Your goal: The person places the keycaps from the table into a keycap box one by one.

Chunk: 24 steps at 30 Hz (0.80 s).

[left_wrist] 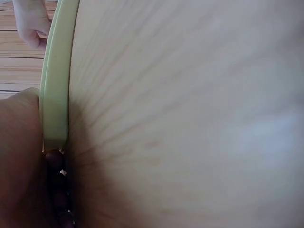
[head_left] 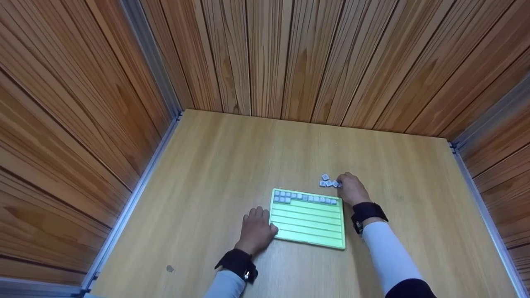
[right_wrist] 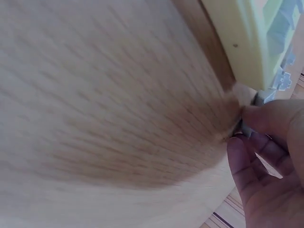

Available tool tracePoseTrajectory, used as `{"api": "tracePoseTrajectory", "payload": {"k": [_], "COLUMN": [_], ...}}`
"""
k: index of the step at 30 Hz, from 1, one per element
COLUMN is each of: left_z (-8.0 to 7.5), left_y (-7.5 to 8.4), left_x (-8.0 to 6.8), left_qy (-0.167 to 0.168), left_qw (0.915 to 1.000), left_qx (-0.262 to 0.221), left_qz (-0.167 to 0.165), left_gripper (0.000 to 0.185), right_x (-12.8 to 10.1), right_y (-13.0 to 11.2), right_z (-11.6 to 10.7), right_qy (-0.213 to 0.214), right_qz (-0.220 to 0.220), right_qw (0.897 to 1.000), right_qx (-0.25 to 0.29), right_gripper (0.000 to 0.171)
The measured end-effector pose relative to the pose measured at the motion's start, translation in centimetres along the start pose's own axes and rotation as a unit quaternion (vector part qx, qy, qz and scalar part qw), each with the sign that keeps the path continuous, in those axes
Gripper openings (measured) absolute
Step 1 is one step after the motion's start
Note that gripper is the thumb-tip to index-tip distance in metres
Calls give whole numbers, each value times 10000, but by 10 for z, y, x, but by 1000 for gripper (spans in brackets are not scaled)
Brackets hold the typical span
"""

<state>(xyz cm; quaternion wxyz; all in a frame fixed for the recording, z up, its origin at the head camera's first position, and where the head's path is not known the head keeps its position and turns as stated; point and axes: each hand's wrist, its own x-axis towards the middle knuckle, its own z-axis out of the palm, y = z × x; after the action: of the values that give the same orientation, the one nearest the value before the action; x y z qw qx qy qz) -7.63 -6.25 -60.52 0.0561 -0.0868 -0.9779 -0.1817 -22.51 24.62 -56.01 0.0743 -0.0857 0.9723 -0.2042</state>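
While right hand fingers pinch 1 small, light, hard tile by its edges, left hand lies flat, fingers relaxed, steadying the board.

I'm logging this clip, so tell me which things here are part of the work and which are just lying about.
In use: green board, steadied by the left hand; loose grey tiles, picked at by the right hand; tiles set in the board's top rows.
Lying about: small dark speck on the table.

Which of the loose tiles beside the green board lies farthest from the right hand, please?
The top tile of the cluster: it sits alone, above the others, while the rest lie in a row reaching the right hand.
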Motion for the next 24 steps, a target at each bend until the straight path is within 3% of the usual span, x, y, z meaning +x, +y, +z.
{"api": "tracePoseTrajectory", "payload": {"k": [5,9,17,21,24], "left_z": [-3,-4,-2,2,5], "left_y": [2,2,1,-1,-2], "left_x": [-1,-2,-1,0,1], "left_qy": [147,61,-43,-52,-159], "left_qw": [9999,10000,9999,9999,9998], "left_qx": [40,-37,-167,-97,-64], "left_qz": [57,40,2,-35,-98], "left_gripper": [18,18,18,17,17], "right_x": [-3,-7,-18,-24,-29], "right_y": [0,-1,-3,-2,-4], "right_z": [-1,-3,-5,-4,-4], "right_qy": [214,389,559,642,578], "right_qz": [29,12,223,26,123], "right_qw": [9997,9989,9901,9873,9851], "right_qx": [101,262,1267,1452,1615], "right_gripper": [21,25,26,34,33]}}
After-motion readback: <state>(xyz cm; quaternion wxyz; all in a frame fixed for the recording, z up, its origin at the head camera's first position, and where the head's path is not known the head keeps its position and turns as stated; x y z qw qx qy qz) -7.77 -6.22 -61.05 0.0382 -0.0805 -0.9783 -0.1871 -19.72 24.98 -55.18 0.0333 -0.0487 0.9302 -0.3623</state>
